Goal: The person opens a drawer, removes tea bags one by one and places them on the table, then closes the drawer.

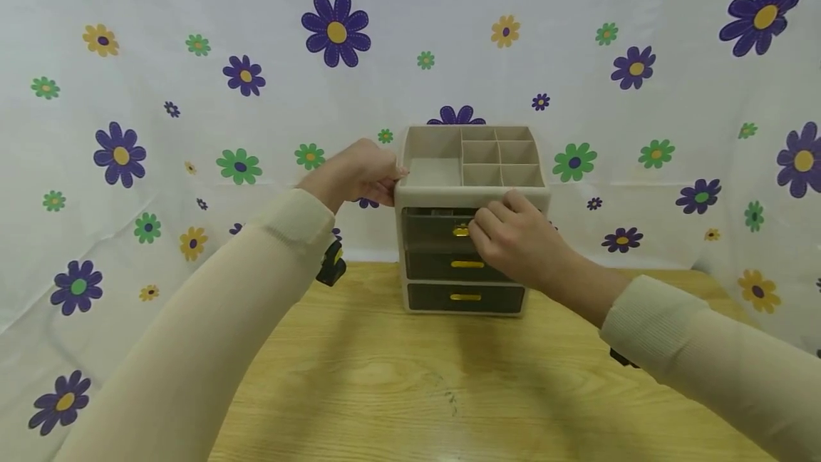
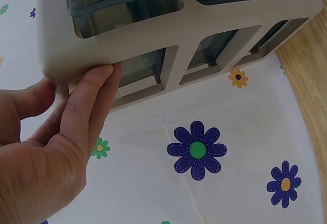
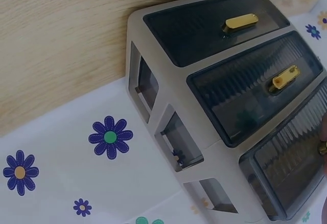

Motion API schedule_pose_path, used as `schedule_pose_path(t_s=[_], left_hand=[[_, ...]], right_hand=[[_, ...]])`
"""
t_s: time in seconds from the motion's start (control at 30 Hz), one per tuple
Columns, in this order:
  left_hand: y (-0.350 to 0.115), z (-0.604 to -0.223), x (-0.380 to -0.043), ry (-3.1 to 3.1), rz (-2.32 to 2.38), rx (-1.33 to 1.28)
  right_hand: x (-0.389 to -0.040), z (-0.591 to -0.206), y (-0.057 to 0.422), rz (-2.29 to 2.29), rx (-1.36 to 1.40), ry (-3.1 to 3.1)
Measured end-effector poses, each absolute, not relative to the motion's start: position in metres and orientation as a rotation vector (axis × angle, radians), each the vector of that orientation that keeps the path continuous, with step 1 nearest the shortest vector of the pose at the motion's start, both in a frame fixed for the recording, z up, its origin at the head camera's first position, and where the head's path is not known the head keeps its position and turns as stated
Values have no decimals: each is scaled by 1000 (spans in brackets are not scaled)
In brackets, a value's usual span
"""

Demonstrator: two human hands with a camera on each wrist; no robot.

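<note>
A beige desktop drawer organizer stands on the table, with three dark translucent drawers and gold handles. My left hand grips its upper left edge, thumb and fingers on the side wall in the left wrist view. The top drawer sticks out a little from the frame. My right hand pinches the gold handle of that drawer; in the right wrist view only its fingertips show at the right edge. The middle drawer and bottom drawer sit flush in the frame.
On top of the organizer are one large compartment and several small ones. The wooden table extends in front. Behind hangs a white cloth printed with flowers, close to the organizer's back.
</note>
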State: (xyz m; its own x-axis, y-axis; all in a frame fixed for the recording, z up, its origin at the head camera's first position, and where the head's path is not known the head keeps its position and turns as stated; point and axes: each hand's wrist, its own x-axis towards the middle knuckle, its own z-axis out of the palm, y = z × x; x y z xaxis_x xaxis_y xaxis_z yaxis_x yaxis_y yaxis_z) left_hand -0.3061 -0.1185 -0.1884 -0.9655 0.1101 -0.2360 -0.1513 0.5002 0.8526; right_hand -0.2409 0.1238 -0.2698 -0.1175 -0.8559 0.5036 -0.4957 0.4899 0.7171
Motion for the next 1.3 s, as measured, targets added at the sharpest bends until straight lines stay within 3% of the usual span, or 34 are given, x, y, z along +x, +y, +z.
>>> schedule_pose_path(t_s=[1.03, 1.3], left_hand=[[-117, -186, -309, 2503, 1435, -24], [-119, -189, -310, 2466, 1471, -21]], right_hand=[[-180, -267, 134, -448, 1303, -1664], [-192, -252, 135, 67, 1434, -1604]])
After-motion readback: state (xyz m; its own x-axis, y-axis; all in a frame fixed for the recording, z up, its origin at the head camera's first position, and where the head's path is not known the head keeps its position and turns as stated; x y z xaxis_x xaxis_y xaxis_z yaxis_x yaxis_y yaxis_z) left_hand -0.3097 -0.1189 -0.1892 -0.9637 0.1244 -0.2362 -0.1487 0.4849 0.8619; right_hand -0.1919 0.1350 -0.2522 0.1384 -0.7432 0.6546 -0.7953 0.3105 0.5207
